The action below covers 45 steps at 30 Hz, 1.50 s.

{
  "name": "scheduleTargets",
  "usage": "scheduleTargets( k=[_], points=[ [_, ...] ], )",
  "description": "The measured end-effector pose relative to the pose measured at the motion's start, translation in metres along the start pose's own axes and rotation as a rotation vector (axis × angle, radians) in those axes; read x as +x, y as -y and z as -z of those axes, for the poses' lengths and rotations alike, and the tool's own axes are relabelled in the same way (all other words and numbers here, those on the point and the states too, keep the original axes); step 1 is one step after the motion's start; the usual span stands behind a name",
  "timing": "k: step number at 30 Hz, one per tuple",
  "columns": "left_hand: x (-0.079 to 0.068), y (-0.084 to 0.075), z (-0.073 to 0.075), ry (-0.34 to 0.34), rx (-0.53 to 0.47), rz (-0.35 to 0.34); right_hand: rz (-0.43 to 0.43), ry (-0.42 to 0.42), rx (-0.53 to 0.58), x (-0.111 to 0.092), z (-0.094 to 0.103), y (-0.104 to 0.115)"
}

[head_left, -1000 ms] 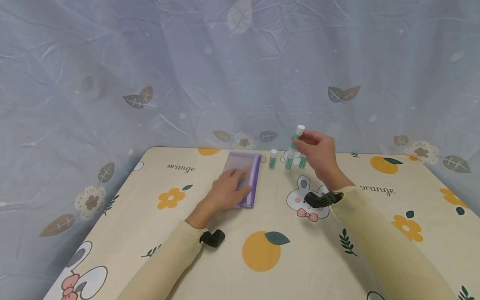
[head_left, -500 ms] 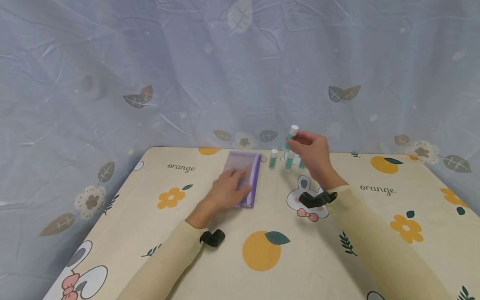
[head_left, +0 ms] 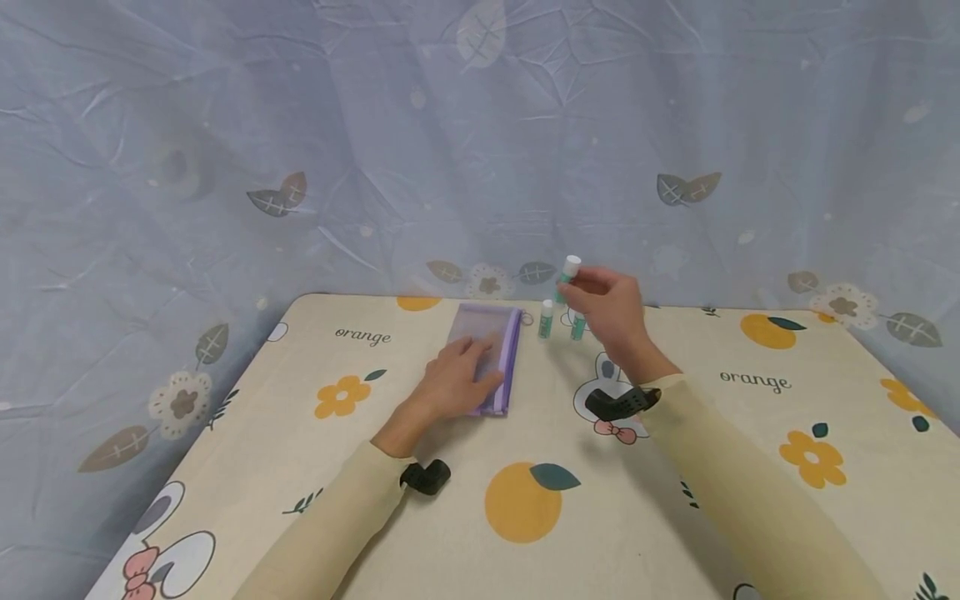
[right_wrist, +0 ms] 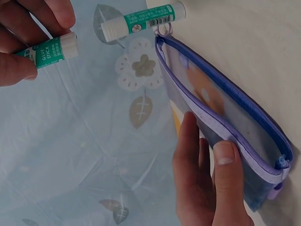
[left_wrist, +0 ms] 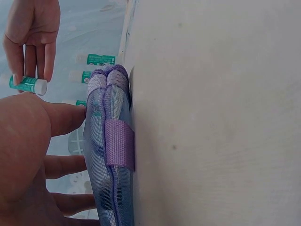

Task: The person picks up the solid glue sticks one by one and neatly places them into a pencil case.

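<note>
Firmly pinching a glue stick [head_left: 564, 282] between thumb and curled fingers of the right hand [head_left: 611, 308], just right of centre in the head view. Held at the left end of that hand, raised above the table and tilted, white cap uppermost and leaning right, green label partly covered by the thumb. Seen again at upper left of the right wrist view, poking out beyond the thumb, with "GLUE STICK" readable on the label. Accompanied by a second glue stick [head_left: 545, 321], upright just below and to the left, and by a third glue stick [head_left: 578, 327], partly hidden under the right hand. Resting the left hand [head_left: 453, 383] on a purple mesh pouch [head_left: 507, 358] near the middle of the head view, with fingers spread and nearly straight, gripping nothing, and thumb against the zip edge. Placed left of and below the held stick, near but apart from it, and gaping along the zip in the right wrist view. Spread beneath, a cream tablecloth [head_left: 420, 517] printed with oranges and rabbits; hung behind, across the upper frame, a blue-grey sheet [head_left: 480, 125] patterned with leaves.
</note>
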<state>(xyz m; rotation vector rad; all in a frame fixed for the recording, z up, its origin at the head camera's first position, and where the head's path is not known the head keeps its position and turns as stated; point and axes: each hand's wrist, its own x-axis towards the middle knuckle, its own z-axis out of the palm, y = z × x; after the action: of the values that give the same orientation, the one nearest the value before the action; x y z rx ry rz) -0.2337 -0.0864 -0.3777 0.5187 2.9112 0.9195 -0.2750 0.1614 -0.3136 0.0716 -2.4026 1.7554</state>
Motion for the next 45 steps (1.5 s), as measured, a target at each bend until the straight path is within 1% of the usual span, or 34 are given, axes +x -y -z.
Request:
scheduleTargets(
  k=[5,12,24,32,37,41,45],
  points=[
    [-0.001,0.0,0.0,-0.001,0.001,-0.005,-0.011,0.005,0.013,-0.001,-0.007,0.0],
    [-0.001,0.0,0.0,-0.002,0.009,-0.006,-0.015,0.032,0.023,-0.002,-0.011,0.003],
    [0.0,0.001,0.0,0.0,0.01,-0.01,-0.035,0.029,0.049,-0.001,-0.017,0.005],
    [0.0,0.0,0.001,0.003,0.012,-0.009,-0.036,0.033,0.041,-0.002,-0.017,0.006],
    [0.001,0.0,0.0,0.004,0.014,-0.022,-0.032,0.035,0.058,0.0,-0.016,0.005],
    [0.002,0.0,0.0,0.0,0.021,-0.025,-0.033,0.039,0.051,0.0,-0.016,0.006],
    [0.0,-0.002,0.002,-0.003,0.028,-0.025,-0.047,0.044,0.059,0.0,-0.017,0.007]
  ],
)
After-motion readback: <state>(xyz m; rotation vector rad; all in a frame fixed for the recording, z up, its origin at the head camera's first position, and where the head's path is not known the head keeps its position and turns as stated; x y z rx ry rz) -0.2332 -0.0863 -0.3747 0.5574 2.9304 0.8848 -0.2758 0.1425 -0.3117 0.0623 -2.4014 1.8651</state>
